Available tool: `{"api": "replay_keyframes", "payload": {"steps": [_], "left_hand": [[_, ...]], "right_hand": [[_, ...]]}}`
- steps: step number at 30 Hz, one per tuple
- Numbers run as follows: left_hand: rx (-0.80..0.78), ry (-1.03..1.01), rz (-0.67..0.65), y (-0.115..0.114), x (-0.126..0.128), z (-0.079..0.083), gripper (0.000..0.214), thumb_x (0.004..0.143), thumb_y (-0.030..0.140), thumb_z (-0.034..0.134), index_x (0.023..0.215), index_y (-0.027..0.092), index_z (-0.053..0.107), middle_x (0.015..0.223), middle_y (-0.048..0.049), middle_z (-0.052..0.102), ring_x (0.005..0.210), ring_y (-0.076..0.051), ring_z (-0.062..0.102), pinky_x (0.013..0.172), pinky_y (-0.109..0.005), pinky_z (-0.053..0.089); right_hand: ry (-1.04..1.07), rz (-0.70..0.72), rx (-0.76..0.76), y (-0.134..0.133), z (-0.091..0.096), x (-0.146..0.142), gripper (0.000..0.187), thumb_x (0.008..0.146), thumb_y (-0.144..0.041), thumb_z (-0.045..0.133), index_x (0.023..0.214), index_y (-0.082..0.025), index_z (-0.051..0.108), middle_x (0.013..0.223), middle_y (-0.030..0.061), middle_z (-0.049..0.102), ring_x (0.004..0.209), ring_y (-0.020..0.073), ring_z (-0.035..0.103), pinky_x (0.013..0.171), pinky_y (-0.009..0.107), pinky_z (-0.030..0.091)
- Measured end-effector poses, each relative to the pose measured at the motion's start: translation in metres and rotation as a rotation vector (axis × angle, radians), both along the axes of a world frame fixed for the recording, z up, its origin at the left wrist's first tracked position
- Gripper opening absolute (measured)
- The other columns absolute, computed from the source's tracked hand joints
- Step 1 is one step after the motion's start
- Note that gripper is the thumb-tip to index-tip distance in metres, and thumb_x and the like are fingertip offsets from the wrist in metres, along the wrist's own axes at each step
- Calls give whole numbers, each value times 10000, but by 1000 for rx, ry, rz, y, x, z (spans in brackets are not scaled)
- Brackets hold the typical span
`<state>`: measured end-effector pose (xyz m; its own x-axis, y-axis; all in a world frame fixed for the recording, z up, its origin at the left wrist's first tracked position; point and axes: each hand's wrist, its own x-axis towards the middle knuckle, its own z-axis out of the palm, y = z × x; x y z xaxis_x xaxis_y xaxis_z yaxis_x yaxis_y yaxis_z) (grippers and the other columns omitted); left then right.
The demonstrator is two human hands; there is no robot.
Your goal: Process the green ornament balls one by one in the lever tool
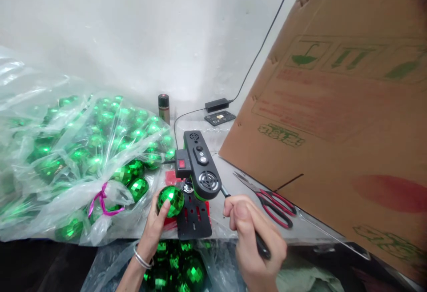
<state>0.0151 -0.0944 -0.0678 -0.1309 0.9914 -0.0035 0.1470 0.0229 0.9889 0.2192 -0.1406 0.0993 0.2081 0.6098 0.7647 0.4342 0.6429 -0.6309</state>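
Observation:
My left hand (pixel 156 221) holds a shiny green faceted ball ornament (pixel 171 201) at the left side of a small black machine (pixel 202 165). The machine has round vents, a red switch and a flat slotted base plate (pixel 194 223). My right hand (pixel 255 234) is wrapped round the black grip of a lever handle (pixel 262 245), whose metal rod runs up to the machine's right side. The ball sits close to a round metal fitting (pixel 187 187) under the machine's body; whether they touch I cannot tell.
A clear plastic bag (pixel 80 181) of green balls, tied with pink ribbon (pixel 103 201), lies left. More green balls (pixel 182 267) are below the table edge. Red-handled scissors (pixel 271 205) and a large cardboard box (pixel 333 118) stand right. Behind are a dark-capped bottle (pixel 163 107) and power adapter (pixel 217 105).

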Motion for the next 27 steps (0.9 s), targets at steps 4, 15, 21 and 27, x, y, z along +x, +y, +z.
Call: {"api": "replay_keyframes", "payload": {"steps": [4, 15, 21, 27], "left_hand": [[-47, -27, 9, -2, 18, -4, 850, 908, 901, 666, 1403, 210, 683, 1453, -166, 784, 1431, -395, 717, 1266, -561, 553], [95, 166, -118, -14, 33, -30, 793, 828, 595, 897, 1474, 215, 637, 1497, -201, 739, 1463, -447, 679, 1248, -672, 550], [84, 206, -195, -15, 41, -24, 775, 809, 525, 916, 1474, 221, 660, 1476, -203, 782, 1416, -460, 735, 1228, -670, 582], [72, 194, -107, -16, 39, -24, 775, 827, 557, 885, 1479, 216, 642, 1510, -213, 765, 1434, -458, 724, 1245, -683, 556]], "right_hand": [[-9, 28, -3, -1, -2, 1, 352, 1134, -74, 507, 826, -229, 574, 724, -7, 605, 633, 132, 611, 562, 277, 442], [-32, 44, -1, -4, -7, 2, 321, 1115, -33, 481, 878, -232, 567, 761, -10, 613, 641, 117, 623, 551, 246, 446], [-30, 44, -12, -5, -8, 2, 316, 1111, -35, 485, 881, -235, 571, 764, -7, 628, 632, 123, 622, 542, 244, 446], [-32, 47, -9, -6, -10, 3, 309, 1119, -47, 479, 893, -236, 576, 766, -9, 623, 620, 117, 604, 526, 244, 421]]}}
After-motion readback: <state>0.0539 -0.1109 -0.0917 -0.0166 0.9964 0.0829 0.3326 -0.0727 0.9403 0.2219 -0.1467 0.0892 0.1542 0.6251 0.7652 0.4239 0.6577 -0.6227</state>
